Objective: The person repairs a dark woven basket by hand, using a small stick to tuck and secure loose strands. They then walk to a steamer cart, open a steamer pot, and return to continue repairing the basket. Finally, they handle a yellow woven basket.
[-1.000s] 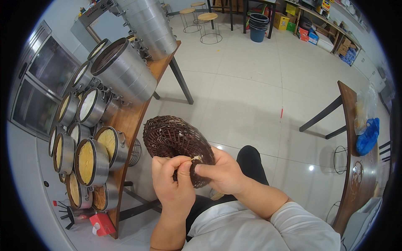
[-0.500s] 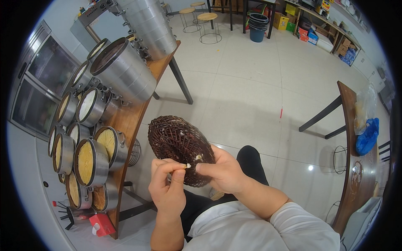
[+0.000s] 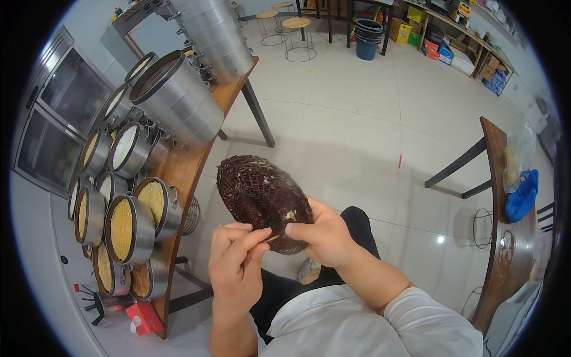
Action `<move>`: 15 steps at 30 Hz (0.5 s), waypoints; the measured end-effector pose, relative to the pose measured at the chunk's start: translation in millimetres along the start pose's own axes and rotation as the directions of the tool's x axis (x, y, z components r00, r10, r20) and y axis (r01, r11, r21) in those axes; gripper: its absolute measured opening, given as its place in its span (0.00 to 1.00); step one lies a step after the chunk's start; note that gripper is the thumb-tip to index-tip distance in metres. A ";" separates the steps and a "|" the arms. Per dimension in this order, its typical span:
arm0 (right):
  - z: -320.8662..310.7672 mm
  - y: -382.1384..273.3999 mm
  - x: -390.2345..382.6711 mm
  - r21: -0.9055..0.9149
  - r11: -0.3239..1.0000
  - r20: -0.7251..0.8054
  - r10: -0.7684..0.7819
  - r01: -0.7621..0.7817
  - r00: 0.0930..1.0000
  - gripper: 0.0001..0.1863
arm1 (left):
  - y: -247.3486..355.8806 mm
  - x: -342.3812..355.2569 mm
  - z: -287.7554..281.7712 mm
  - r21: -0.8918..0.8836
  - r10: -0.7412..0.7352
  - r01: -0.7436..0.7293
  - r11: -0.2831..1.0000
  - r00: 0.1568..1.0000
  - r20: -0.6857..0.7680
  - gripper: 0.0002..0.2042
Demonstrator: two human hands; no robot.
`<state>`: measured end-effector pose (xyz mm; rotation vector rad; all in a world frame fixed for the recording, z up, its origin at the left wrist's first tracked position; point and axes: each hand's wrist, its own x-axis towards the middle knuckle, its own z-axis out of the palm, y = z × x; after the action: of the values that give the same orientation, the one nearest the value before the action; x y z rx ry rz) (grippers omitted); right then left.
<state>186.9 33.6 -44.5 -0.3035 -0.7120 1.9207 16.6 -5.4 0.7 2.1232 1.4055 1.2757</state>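
Right hand (image 3: pixel 328 233) gripped a wicker basket (image 3: pixel 257 183) while the left hand (image 3: pixel 237 268) pinched a thin stick (image 3: pixel 274 238)

The dark brown wicker basket was in front of the seated person, tilted, raised above the pale tiled floor (image 3: pixel 351 131). The right hand held its near right side, thumb pressed flat against the weave; its other fingers were hidden behind. Just above that thumb, a whitish residue (image 3: pixel 290 215) clung to the wicker, with smaller pale flecks farther up.

The left hand was at the basket's near edge, its thumb and index fingers (image 3: pixel 256 237) pressed together on the thin, yellowish stick. Whether the stick's far end touched the weave could not be told.

To the left, a wooden desk (image 3: pixel 187 163) carried round metal pans (image 3: pixel 144 232), several with yellow or white contents (image 3: pixel 122 231), beside a wide metal cylinder (image 3: pixel 178 101) and a taller stack of metal rings (image 3: pixel 217 41). A red box (image 3: pixel 144 318) was at the near corner of that side.

To the right, a second desk (image 3: pixel 505 282) bore a blue plastic bag (image 3: pixel 522 196) and, just beyond it, a clear bag (image 3: pixel 519 152). Round-topped stools (image 3: pixel 297 23) and a blue bin (image 3: pixel 366 47) stood well apart, at the far end of the floor.
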 end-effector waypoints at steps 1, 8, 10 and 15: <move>1.1 0.8 -0.7 -0.004 1.000 0.001 0.011 -0.011 1.000 0.28 | 0.9 2.4 4.5 -0.034 -0.003 0.001 0.999 0.999 -0.034 0.11; 6.7 5.0 -5.4 -0.026 1.000 -0.026 -0.006 0.006 1.000 0.26 | 3.5 6.4 23.8 0.267 0.129 -0.093 0.959 0.985 -0.119 0.09; 6.7 5.5 -5.7 0.001 1.000 -0.027 -0.018 0.018 0.999 0.26 | 3.1 4.7 26.3 0.286 0.136 -0.098 0.953 0.984 -0.118 0.09; 6.9 6.3 -5.4 -0.007 1.000 -0.009 -0.024 0.024 1.000 0.25 | 3.7 2.8 29.0 0.303 0.140 -0.093 0.948 0.981 -0.137 0.09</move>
<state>181.2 24.4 -43.3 -0.3067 -0.7134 1.8935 42.2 1.5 -11.8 2.3758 1.6488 1.3776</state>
